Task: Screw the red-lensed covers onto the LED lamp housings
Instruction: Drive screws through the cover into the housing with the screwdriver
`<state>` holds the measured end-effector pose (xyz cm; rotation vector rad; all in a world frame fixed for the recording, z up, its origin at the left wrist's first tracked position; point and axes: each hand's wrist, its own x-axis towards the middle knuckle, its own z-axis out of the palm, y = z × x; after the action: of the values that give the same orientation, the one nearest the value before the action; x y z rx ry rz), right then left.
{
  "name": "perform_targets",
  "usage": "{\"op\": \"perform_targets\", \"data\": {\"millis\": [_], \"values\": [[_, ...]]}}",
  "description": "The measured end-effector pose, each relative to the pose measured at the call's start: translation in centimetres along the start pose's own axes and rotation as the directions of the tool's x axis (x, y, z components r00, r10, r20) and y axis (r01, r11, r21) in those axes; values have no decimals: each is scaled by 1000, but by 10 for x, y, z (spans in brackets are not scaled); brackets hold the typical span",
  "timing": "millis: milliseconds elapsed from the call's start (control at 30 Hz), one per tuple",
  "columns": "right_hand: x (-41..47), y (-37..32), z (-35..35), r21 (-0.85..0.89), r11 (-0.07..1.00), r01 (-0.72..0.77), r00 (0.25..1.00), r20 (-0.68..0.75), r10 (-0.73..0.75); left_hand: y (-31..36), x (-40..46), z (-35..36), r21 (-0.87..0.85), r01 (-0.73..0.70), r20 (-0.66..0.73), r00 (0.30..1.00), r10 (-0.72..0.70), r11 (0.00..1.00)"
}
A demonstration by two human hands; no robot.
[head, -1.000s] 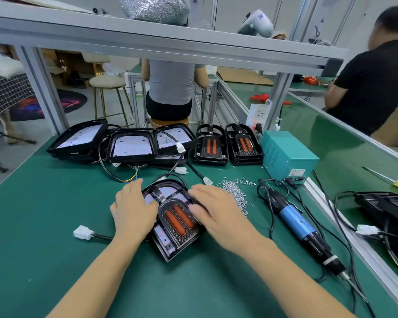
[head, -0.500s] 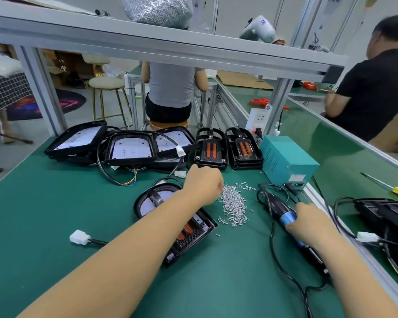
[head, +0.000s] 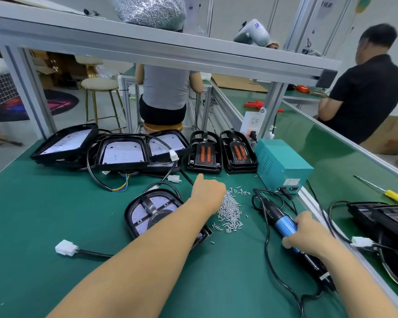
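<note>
Head view: lamp housing (head: 152, 212) with its red-lensed cover lies flat on the green mat (head: 44, 214), near centre, lower part hidden under the left forearm. Left hand (head: 208, 193) sits past the housing's right edge, at the top of the loose screw pile (head: 231, 212); fingers are curled down into the screws, thumb sticking up (whether a screw is actually pinched cannot be told, fingertips hidden). Right hand (head: 308, 235) is well apart from the housing, to its right, fingers wrapped round the blue barrel of the electric screwdriver (head: 283, 223), which lies on the mat with its cord looped beside it.

Versus 0.5 s ago: both hands in much the same places, left at the pile, right on the driver; housing unmoved. One second ago both palms were on the cover.

Pose: left arm reaches diagonally across the housing, wrist bent down. Right arm runs along the mat's right side, knuckles up.

Behind: two stacked covers (head: 205, 154) with orange-red lenses, open housings (head: 122, 154) with white LED boards, teal power box (head: 283, 164). White connector (head: 66, 247) lies left of the forearm.
</note>
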<state>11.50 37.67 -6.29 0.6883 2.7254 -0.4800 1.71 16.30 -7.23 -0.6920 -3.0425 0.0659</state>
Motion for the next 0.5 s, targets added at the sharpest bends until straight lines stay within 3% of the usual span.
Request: {"op": "perform_targets", "data": {"millis": [333,500], "values": [[7,-1,10,-16,1000,17,999,-42,-17,9,-2,5,63,14,67,998,-19,998],[9,-1,5,290,953,85,995,-66,-68,8,-2,9,125,-27,124,992,11,992]]}}
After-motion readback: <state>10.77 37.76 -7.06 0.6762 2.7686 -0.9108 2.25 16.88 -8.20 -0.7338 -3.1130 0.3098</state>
